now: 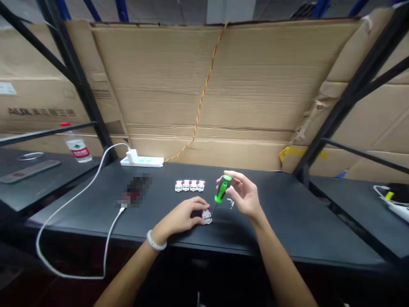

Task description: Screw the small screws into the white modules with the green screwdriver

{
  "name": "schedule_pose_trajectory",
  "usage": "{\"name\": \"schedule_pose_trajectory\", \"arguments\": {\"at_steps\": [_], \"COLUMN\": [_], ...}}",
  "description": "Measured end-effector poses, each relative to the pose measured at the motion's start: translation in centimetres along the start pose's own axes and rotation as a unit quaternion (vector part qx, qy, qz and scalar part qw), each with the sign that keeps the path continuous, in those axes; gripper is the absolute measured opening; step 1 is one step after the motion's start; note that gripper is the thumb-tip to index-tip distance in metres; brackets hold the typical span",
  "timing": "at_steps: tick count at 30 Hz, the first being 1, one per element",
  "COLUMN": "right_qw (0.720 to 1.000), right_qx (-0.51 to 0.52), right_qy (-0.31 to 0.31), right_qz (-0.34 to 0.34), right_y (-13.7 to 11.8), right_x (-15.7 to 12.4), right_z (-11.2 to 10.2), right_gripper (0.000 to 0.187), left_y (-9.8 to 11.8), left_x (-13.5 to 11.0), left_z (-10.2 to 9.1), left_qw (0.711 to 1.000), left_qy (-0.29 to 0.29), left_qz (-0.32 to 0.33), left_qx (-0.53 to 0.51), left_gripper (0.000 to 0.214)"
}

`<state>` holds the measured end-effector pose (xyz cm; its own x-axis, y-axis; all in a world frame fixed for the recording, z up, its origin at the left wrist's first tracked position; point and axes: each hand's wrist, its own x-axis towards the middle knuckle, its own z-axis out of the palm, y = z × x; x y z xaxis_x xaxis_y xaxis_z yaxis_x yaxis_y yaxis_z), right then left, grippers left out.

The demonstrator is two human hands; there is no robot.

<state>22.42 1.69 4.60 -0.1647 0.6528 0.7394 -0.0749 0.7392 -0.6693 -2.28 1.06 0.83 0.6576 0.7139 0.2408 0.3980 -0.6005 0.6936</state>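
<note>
My left hand (187, 215) is closed on a small white and purple part (207, 216), pressing it to the black tabletop between thumb and fingers. In my right hand (244, 192) is a screwdriver (223, 188) with a green and black handle, its fingers wrapped round the grip. The tool leans, shaft pointing down to the left, with its tip at the right side of the held part; whether it touches cannot be made out. Several similar white and purple parts (189, 185) stand in a row beyond my hands. Small white pieces (230, 203) lie beside my right hand.
A white power strip (143, 161) sits at the back left with a plugged-in charger. Its white cable (81, 194) loops over the front edge to a pixelated item (136, 190). A water bottle (77, 145) stands far left. Cardboard (255, 85) walls the back; black metal posts (338, 98) flank the table.
</note>
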Motion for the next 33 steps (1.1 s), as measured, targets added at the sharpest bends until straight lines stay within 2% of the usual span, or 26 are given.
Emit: {"name": "schedule_pose_trajectory", "arguments": {"at_steps": [3, 5, 9, 15, 21, 24, 28, 30, 33], "right_qw": [0.996, 0.997, 0.999, 0.997, 0.998, 0.999, 0.997, 0.997, 1.0], "right_qx": [-0.044, -0.032, 0.031, 0.012, 0.054, 0.031, -0.038, -0.047, -0.009], "right_qy": [0.055, 0.042, 0.015, 0.059, -0.014, 0.017, 0.057, 0.038, -0.023], "right_qz": [-0.052, -0.052, -0.024, -0.04, 0.028, 0.023, -0.029, -0.041, -0.013], "right_y": [0.3, 0.1, -0.4, 0.6, -0.4, -0.2, 0.5, 0.4, -0.2], "right_x": [0.1, 0.1, 0.1, 0.0, -0.2, 0.1, 0.3, 0.2, -0.2], "right_z": [0.3, 0.6, 1.3, 0.9, 0.4, 0.4, 0.1, 0.0, 0.0], "right_gripper": [0.042, 0.039, 0.044, 0.05, 0.04, 0.038, 0.04, 0.041, 0.04], "left_y": [0.0, 0.0, -0.1, -0.3, 0.0, 0.0, -0.1, -0.1, -0.1], "left_x": [0.0, 0.0, 0.0, 0.0, 0.0, 0.0, 0.0, 0.0, 0.0], "left_z": [0.0, 0.0, 0.1, 0.2, 0.1, 0.1, 0.1, 0.1, 0.0], "left_qw": [1.0, 1.0, 1.0, 1.0, 1.0, 1.0, 1.0, 1.0, 1.0], "left_qy": [0.001, 0.002, 0.002, 0.003, 0.004, 0.004, 0.001, 0.001, 0.001], "left_qz": [-0.006, -0.007, -0.001, 0.002, 0.001, -0.003, -0.005, -0.007, -0.009], "left_qx": [0.002, 0.003, 0.004, 0.008, 0.003, 0.002, 0.0, 0.002, 0.002], "left_gripper": [0.04, 0.04, 0.04, 0.04, 0.039, 0.039, 0.04, 0.04, 0.04]}}
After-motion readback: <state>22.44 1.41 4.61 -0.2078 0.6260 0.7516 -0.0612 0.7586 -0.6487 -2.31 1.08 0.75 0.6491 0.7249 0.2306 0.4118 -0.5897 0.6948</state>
